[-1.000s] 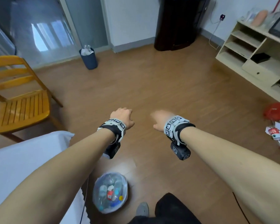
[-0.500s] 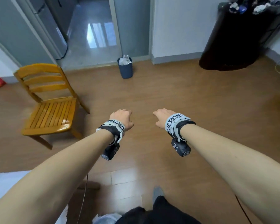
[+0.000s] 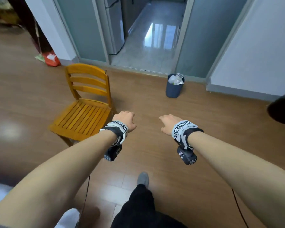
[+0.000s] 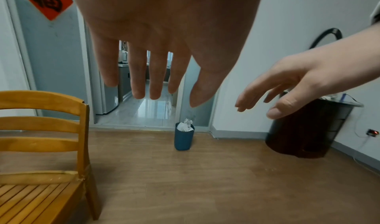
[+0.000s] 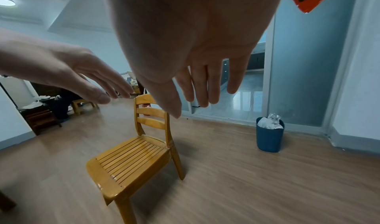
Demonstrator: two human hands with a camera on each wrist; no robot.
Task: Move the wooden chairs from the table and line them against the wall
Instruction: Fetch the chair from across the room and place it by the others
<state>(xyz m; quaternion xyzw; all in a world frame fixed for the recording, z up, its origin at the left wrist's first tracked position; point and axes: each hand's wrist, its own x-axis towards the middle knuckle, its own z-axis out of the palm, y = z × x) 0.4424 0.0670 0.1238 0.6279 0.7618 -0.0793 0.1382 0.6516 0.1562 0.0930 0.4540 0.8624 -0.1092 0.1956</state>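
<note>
A yellow wooden chair (image 3: pixel 82 111) with a slatted seat and ladder back stands on the brown floor, left of centre in the head view. It shows whole in the right wrist view as the chair (image 5: pixel 133 154) and partly at the left edge as the chair (image 4: pixel 41 146). My left hand (image 3: pixel 124 119) hovers just right of the seat's near corner, fingers straight, holding nothing. My right hand (image 3: pixel 169 123) is held out beside it over bare floor, also empty with relaxed fingers. Neither hand touches the chair.
A blue waste bin (image 3: pixel 174 86) full of crumpled paper stands by the glass door frame. An open doorway (image 3: pixel 148 38) leads to a tiled room. A dark round cabinet (image 4: pixel 308 130) sits at the right wall. A white-covered surface (image 3: pixel 0 195) is at bottom left.
The view has swung left: the chair has come from the left edge to near the left hand, and the bin and doorway now lie ahead. Both hands stay empty and outstretched.
</note>
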